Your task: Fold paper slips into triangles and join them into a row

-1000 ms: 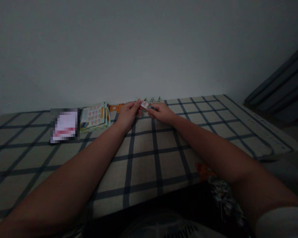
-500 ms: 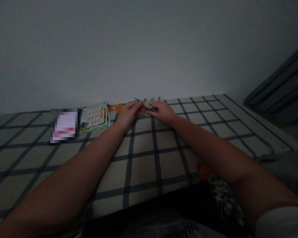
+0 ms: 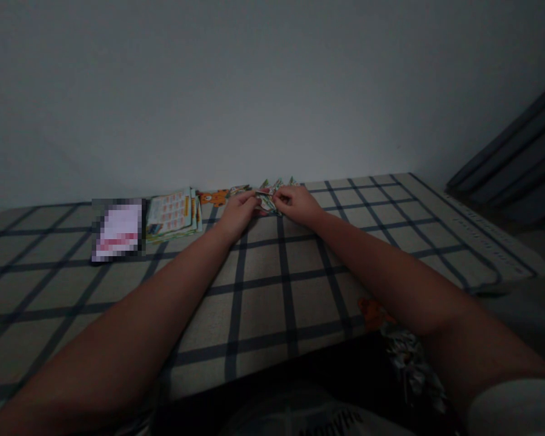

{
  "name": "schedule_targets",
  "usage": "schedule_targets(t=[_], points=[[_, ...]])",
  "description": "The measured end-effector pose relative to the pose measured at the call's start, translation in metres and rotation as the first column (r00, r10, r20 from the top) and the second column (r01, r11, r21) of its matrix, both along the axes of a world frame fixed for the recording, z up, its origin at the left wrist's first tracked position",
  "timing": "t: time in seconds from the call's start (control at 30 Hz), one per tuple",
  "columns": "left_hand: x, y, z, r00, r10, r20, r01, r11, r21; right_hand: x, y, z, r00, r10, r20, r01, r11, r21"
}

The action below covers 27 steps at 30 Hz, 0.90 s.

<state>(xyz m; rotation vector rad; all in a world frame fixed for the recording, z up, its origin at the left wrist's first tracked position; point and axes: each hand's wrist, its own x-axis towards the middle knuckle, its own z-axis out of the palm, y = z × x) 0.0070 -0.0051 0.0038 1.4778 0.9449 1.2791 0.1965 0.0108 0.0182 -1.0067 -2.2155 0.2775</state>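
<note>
Above the far part of the checked cloth, my left hand (image 3: 240, 213) pinches a small folded piece of printed paper (image 3: 266, 204). My right hand (image 3: 298, 203) has its fingers closed on the paper's right side. The fingers partly cover the paper, so its full shape is hidden. Just behind my hands, several pointed folded-paper pieces (image 3: 278, 182) stand in a row. More folded paper (image 3: 237, 190) shows behind my left hand.
A stack of printed sheets (image 3: 171, 213) lies left of my hands, beside a pixelated flat object with a dark edge (image 3: 119, 231). A cluster of folded paper (image 3: 415, 366) is near my lap at right. The wall (image 3: 272, 91) rises behind the checked cloth (image 3: 258, 293).
The folded paper has been turned between my hands, and its pointed tip no longer sticks up at the left. My right fingers have curled in more tightly. Both arms stay nearly in place.
</note>
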Motion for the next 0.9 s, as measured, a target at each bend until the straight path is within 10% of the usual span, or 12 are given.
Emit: schedule_targets(t=[0.37, 0.9], points=[[-0.005, -0.001, -0.003, 0.873, 0.16, -0.46, -0.106, 0.984, 0.14, -0.001, 0.003, -0.005, 0.996, 0.021, -0.086, -0.028, 0.996, -0.083], [-0.006, -0.002, 0.001, 0.852, 0.229, -0.471, -0.088, 0.949, 0.303, -0.003, 0.004, -0.006, 0.999, 0.0, -0.036, -0.005, 0.988, -0.151]])
